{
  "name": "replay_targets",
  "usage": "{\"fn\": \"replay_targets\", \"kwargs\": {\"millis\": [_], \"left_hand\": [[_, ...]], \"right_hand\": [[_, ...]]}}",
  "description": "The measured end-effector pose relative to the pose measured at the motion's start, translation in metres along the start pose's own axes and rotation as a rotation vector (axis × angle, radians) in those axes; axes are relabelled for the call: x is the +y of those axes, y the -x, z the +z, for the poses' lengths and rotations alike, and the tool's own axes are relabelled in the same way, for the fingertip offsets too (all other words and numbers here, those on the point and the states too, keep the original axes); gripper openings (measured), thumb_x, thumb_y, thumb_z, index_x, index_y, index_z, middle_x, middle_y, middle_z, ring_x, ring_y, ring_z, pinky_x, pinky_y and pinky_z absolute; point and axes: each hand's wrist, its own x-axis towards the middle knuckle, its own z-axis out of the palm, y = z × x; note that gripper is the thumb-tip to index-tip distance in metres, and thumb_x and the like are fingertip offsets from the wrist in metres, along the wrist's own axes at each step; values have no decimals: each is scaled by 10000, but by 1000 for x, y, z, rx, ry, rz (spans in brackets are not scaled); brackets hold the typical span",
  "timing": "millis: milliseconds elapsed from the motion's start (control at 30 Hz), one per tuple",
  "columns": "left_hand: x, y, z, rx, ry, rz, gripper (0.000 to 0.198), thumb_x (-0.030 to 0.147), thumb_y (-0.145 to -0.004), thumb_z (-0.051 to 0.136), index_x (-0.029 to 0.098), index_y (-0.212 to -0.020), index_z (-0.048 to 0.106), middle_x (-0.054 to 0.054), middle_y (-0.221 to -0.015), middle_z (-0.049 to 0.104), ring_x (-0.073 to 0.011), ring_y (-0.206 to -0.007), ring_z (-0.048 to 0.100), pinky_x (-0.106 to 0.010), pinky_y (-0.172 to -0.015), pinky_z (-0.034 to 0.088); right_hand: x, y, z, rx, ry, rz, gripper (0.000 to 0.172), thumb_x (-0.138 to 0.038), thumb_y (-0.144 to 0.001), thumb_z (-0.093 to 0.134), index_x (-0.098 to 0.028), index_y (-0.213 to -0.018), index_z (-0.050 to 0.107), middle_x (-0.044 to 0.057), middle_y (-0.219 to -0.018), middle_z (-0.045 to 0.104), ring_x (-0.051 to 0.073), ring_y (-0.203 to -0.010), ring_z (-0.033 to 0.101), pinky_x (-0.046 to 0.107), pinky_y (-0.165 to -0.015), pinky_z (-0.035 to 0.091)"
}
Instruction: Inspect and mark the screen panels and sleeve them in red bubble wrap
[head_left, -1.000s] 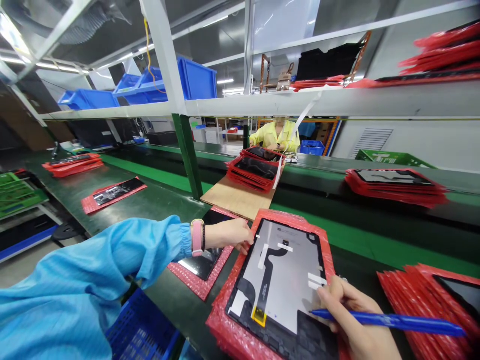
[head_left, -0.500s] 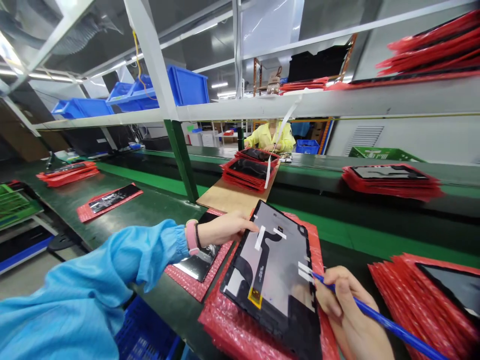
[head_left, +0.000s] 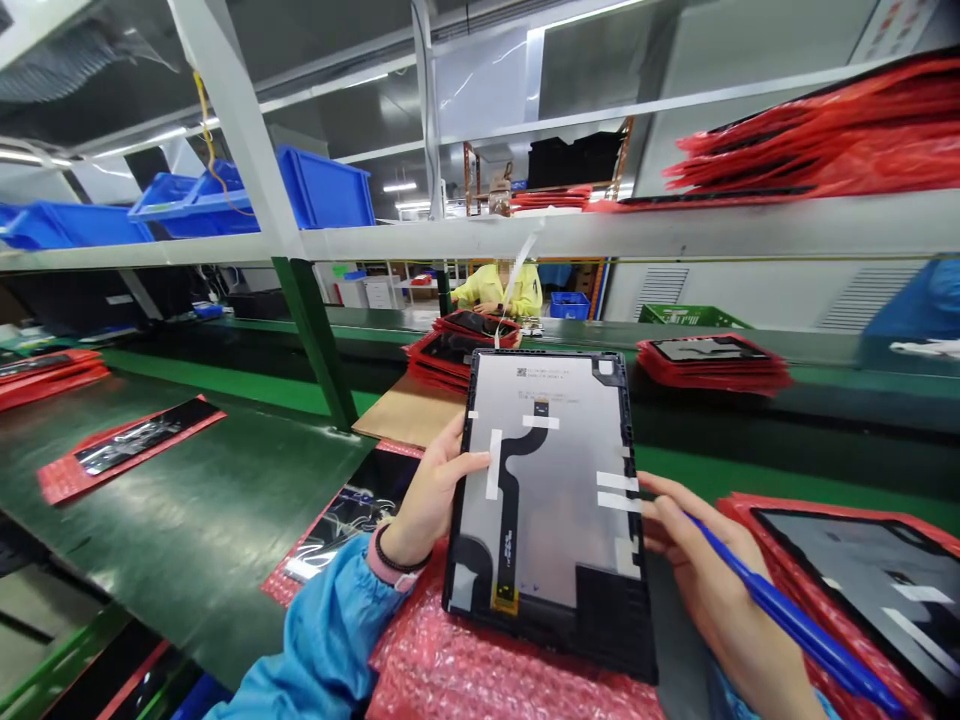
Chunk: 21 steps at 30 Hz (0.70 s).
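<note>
A tablet display panel (head_left: 559,490), grey-backed with a black flex cable and white tape strips, is tilted up off a stack of red bubble-wrap sleeves (head_left: 480,670). My left hand (head_left: 435,495) grips its left edge, thumb on the back face. My right hand (head_left: 712,590) supports the right edge with its fingertips and also holds a blue pen (head_left: 795,620) that points toward the panel. A blue sleeve covers my left arm.
Another panel on a red sleeve (head_left: 862,580) lies at right, one more (head_left: 337,520) at left behind my wrist. Red stacks (head_left: 712,360) sit on the green belt. A cardboard sheet (head_left: 409,410), a green post (head_left: 315,340), blue bins (head_left: 322,190) and a person in yellow (head_left: 499,285) are beyond.
The panel was lying flat on the red sleeves; both hands have lifted it and tipped it upright toward me. The view has shifted to the right.
</note>
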Motion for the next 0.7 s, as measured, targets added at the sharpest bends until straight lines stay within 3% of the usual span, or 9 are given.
{"fn": "replay_targets", "kwargs": {"millis": [67, 233, 367, 533, 600, 700], "left_hand": [[0, 0, 0, 2, -27, 29, 438, 137, -706, 660, 185, -1133, 573, -32, -979, 727, -190, -826, 694, -247, -685, 541], [-2, 6, -3, 12, -42, 44, 482, 169, -734, 666, 211, -1193, 525, -35, -979, 721, -194, -800, 694, -237, -620, 532], [-2, 8, -5, 12, -39, 55, 469, 157, -745, 656, 218, -1193, 532, -34, -1021, 704, -181, -810, 681, -232, -635, 531], [-5, 5, -9, 24, -102, 73, 407, 209, -712, 707, 192, -1102, 592, -12, -844, 694, -122, -613, 612, -209, -551, 487], [-7, 3, -11, 63, -128, 64, 347, 244, -671, 743, 175, -993, 632, -2, -760, 669, -108, -578, 578, -203, -543, 471], [-7, 2, -13, 123, -169, 82, 303, 301, -639, 756, 176, -892, 648, 18, -645, 615, -107, -521, 536, -219, -515, 452]], "right_hand": [[-5, 1, 4, -44, 99, -23, 355, -471, -792, 645, -220, -1041, 674, 24, -706, 655, 210, -674, 595, 302, -599, 474], [-10, -3, 17, -6, 307, -121, 249, -469, -800, 623, -230, -854, 670, -36, -503, 502, 147, -488, 458, 251, -440, 341], [-5, -7, 22, 54, 323, -153, 253, -468, -768, 655, -220, -740, 618, -30, -542, 557, 127, -496, 447, 228, -453, 361], [1, -15, 18, 39, 395, -157, 276, -495, -755, 682, -223, -759, 634, -31, -556, 605, 120, -487, 502, 205, -445, 390], [2, -18, 17, 32, 368, -125, 312, -501, -720, 715, -230, -868, 665, -5, -657, 682, 166, -586, 615, 211, -512, 477], [2, -21, 16, 63, 219, -139, 485, -471, -718, 726, -268, -1147, 622, 46, -1060, 718, 264, -992, 664, 282, -785, 556]]}}
